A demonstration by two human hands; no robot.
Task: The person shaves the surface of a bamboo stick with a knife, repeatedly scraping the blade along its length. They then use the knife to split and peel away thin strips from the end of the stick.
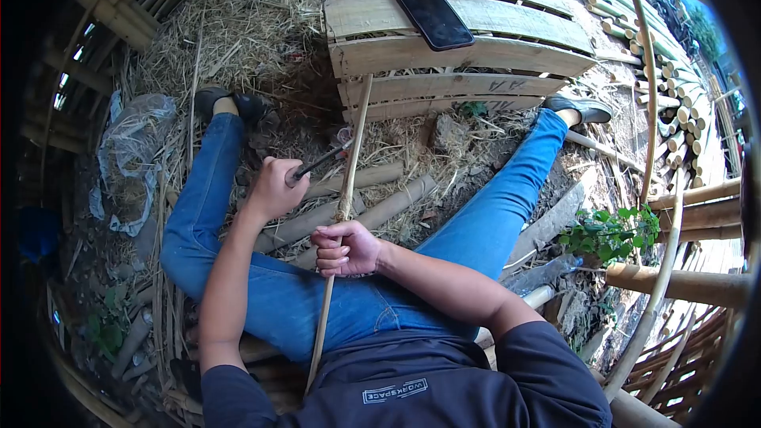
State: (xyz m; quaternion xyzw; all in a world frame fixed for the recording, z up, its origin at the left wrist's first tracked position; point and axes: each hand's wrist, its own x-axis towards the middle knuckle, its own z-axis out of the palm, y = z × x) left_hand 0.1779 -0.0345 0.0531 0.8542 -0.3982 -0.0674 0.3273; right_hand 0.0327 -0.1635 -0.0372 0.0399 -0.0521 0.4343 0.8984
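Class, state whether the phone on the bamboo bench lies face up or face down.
Cannot tell: the phone lies flat, showing only a plain dark surface.

We sit with our legs spread on the straw-covered ground, and a phone (433, 15) lies on the slatted pallet (507, 54) ahead of us. A thin stick (342, 214) runs from our lap to the pallet's front edge, our right hand (342, 249) around its middle. Our left hand (275, 187), left of the stick, holds a knife (321, 162) whose blade reaches toward it, above poles (372, 210) lying between our legs.
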